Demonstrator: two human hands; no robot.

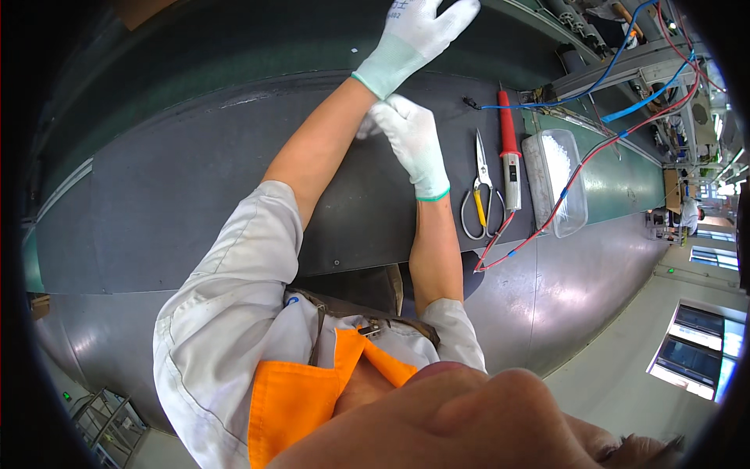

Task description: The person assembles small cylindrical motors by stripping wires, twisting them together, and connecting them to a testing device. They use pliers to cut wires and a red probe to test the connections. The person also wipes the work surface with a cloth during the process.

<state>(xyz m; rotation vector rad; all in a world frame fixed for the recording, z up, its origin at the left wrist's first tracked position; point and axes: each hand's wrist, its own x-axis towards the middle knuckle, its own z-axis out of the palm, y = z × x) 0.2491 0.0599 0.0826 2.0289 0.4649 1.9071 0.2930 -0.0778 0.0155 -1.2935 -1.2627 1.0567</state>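
Note:
My left hand (426,35), in a white knitted glove with a pale green cuff, reaches across to the far edge of the view. Its thumb stands apart; the other fingertips are cut off by the upper edge. Just below the left wrist is my right hand (412,141), in a matching glove with a green hem. Its fingers are curled in close to the left glove's cuff, and whatever they may hold is hidden. Right of it, scissors (481,184) with a yellow part at the handle lie on the dark mat (172,180), beside a red-and-silver pen-shaped corded tool (511,148).
A clear plastic box (573,215) of small white pieces stands at the right. A blue cable (609,74) and a red cord (582,166) run across that side. Metal framing (605,70) rises at the far right. A distant person (690,215) sits beyond the bench.

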